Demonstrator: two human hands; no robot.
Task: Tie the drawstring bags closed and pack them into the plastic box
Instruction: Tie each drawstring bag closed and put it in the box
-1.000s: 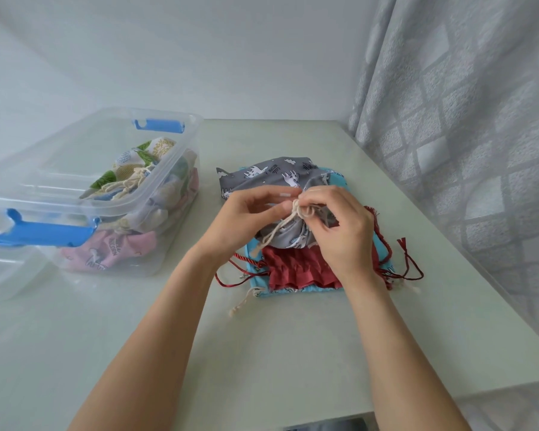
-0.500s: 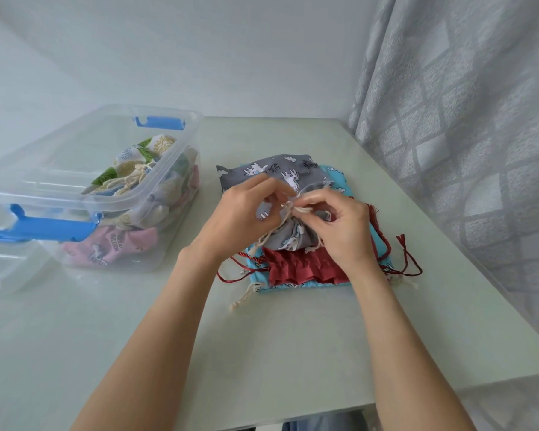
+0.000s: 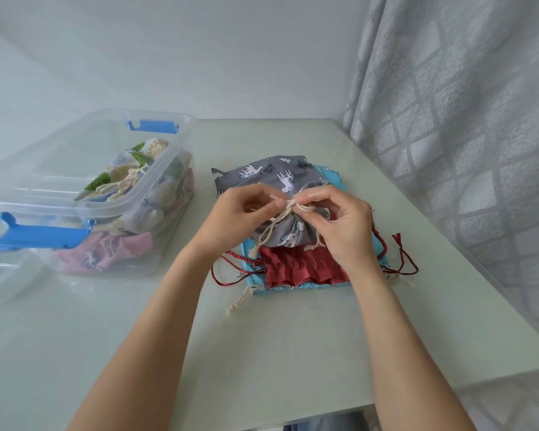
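A grey bag with white animal prints [image 3: 271, 177] lies on top of a red bag [image 3: 296, 269] and a turquoise bag [image 3: 330, 174] at the table's middle. Its neck is gathered, and a cream drawstring [image 3: 280, 219] runs from it. My left hand [image 3: 240, 216] pinches one strand of that drawstring. My right hand [image 3: 339, 225] pinches the other strand right beside it, over the gathered neck. A clear plastic box [image 3: 156, 253] with blue latches stands to the left, holding several tied bags.
A clear lid [image 3: 0, 275] lies at the far left beside the box. A patterned grey curtain [image 3: 464, 135] hangs along the table's right edge. Red cords [image 3: 402, 259] trail from the red bag toward the right. The pale table [image 3: 262, 353] ends near my body.
My hands have shifted slightly apart along the cream drawstring, and the strands now cross between the fingertips over the grey bag's neck. The bags and box have stayed in place.
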